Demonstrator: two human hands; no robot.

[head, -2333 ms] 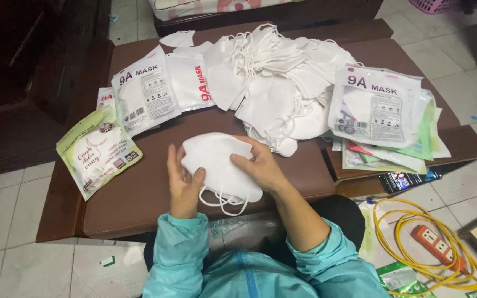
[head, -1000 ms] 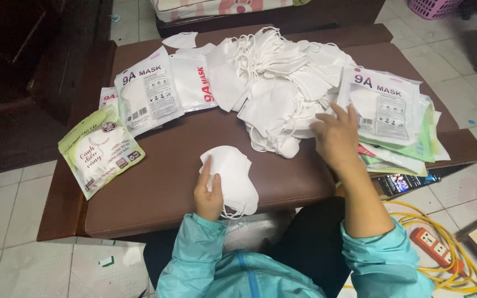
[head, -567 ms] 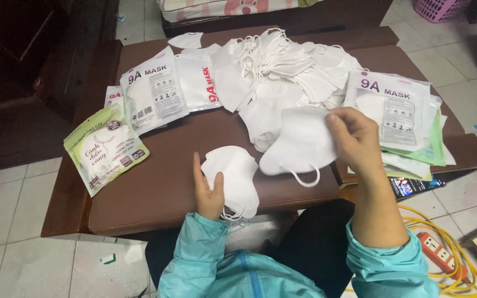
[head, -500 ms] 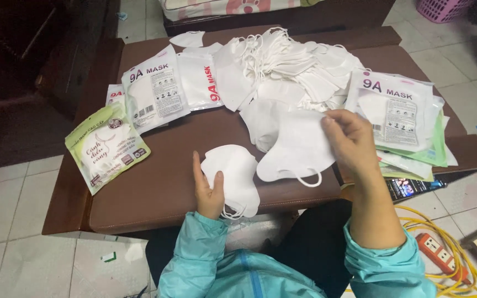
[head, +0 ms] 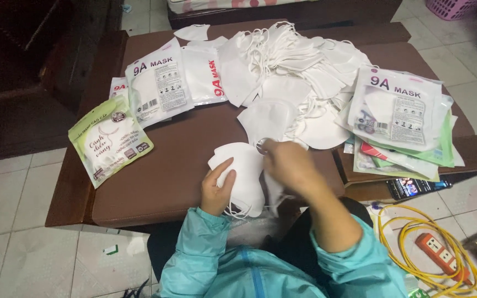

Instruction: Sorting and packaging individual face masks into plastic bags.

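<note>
My left hand (head: 217,188) presses down on a small stack of folded white face masks (head: 245,182) near the front edge of the brown table (head: 155,182). My right hand (head: 289,163) is blurred and holds another white mask right over that stack, its lower part hanging at the hand's left side. A big loose heap of white masks (head: 288,77) with ear loops lies behind, in the middle of the table.
White mask packets (head: 164,83) lie at the back left, a green-and-white packet (head: 109,140) hangs over the left edge, and a pile of packets (head: 398,118) sits at right. On the floor at right lie a phone (head: 415,187), a yellow cable (head: 415,237) and an orange power strip (head: 440,255).
My right hand reached to the heap, picked one white mask and brought it back over the stack under my left hand. The left hand stayed on the stack.
</note>
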